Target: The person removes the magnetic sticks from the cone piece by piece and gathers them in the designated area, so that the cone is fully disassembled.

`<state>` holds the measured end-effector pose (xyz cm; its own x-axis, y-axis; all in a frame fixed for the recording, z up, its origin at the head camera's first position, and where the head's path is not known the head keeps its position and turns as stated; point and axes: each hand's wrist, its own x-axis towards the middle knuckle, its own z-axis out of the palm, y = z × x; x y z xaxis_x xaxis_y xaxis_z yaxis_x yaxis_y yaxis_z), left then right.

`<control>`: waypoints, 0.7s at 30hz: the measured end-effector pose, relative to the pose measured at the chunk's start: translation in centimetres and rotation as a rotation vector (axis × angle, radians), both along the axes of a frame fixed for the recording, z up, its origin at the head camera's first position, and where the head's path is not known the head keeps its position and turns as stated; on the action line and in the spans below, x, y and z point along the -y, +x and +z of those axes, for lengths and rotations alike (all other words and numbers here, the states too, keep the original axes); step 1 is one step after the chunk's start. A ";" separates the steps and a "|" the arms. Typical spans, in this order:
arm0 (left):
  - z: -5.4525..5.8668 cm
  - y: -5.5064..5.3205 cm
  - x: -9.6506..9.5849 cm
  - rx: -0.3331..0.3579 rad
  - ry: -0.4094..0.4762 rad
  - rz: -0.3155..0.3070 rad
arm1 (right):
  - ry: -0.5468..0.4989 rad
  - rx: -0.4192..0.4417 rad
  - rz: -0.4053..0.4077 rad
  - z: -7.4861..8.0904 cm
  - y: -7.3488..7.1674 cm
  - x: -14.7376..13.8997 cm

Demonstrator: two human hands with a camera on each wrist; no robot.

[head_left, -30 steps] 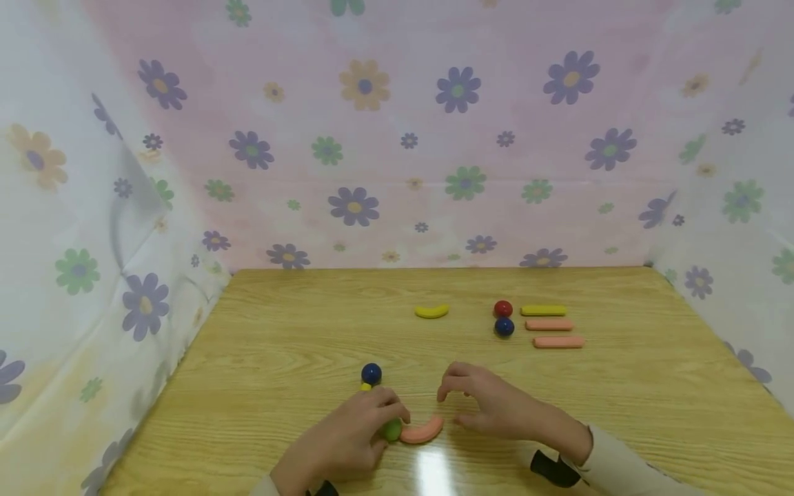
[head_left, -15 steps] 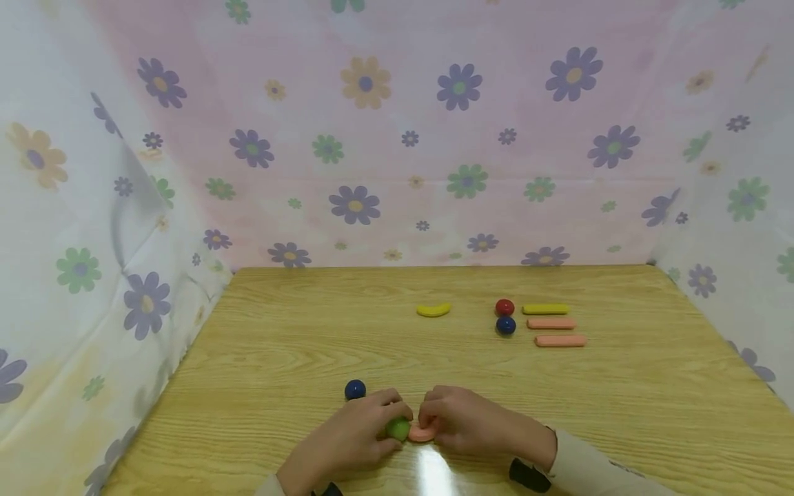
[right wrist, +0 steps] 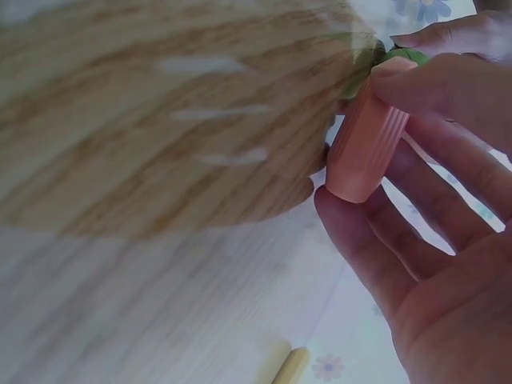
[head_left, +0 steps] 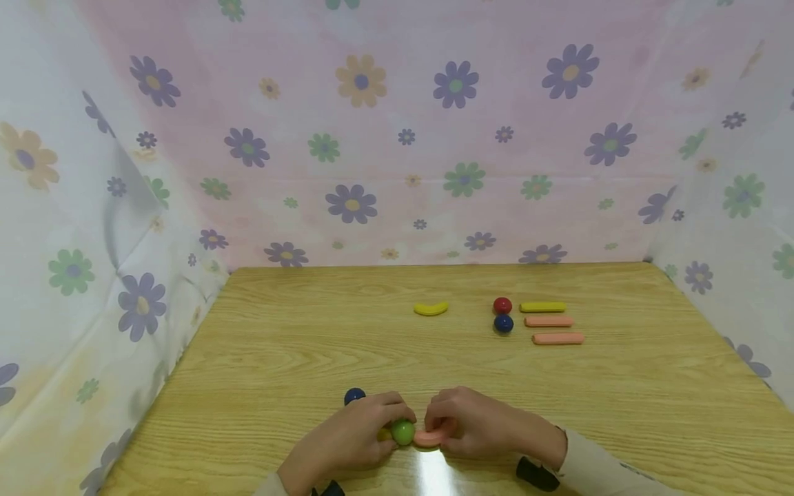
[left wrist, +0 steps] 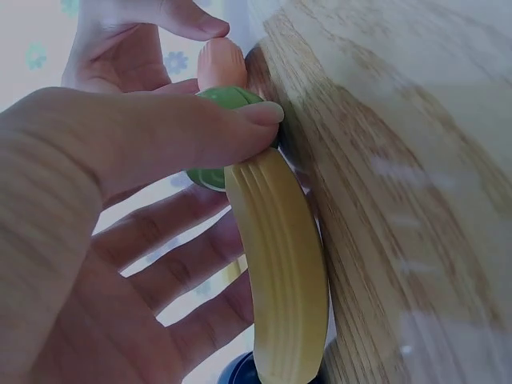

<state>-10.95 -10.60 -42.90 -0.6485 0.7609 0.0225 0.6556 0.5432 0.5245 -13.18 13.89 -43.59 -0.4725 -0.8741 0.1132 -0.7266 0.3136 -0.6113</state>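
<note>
My left hand (head_left: pixel 358 430) pinches a green ball (head_left: pixel 403 432) between thumb and fingers. In the left wrist view a curved yellow ribbed rod (left wrist: pixel 280 272) runs back from this ball to a dark blue ball (left wrist: pixel 240 370); the thumb lies over the joint. My right hand (head_left: pixel 474 421) pinches a curved salmon-pink rod (head_left: pixel 428 438), whose left end meets or nearly meets the green ball. In the right wrist view my thumb presses the upper part of the pink rod (right wrist: pixel 364 152), with the fingers around its far side. Most of the yellow rod is hidden in the head view.
Farther back on the wood table (head_left: pixel 279 344) lies a curved yellow rod (head_left: pixel 431 309). Right of it are a red ball (head_left: pixel 502 305), a blue ball (head_left: pixel 504 324), a straight yellow rod (head_left: pixel 543 307) and two straight pink rods (head_left: pixel 548 322). Flowered cloth (head_left: pixel 397 234) walls three sides.
My right hand has moved left and taken hold of the curved pink rod. My left hand has shifted slightly right with the green ball; the near blue ball has swung left and closer.
</note>
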 end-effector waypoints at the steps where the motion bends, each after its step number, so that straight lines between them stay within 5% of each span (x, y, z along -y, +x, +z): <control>1: 0.0 0.0 0.0 -0.005 0.001 -0.004 | 0.005 -0.003 -0.002 0.1 0.0 -0.1; 21: -0.1 -0.1 -0.4 0.061 0.039 0.010 | 0.015 -0.128 -0.028 0.2 0.8 0.4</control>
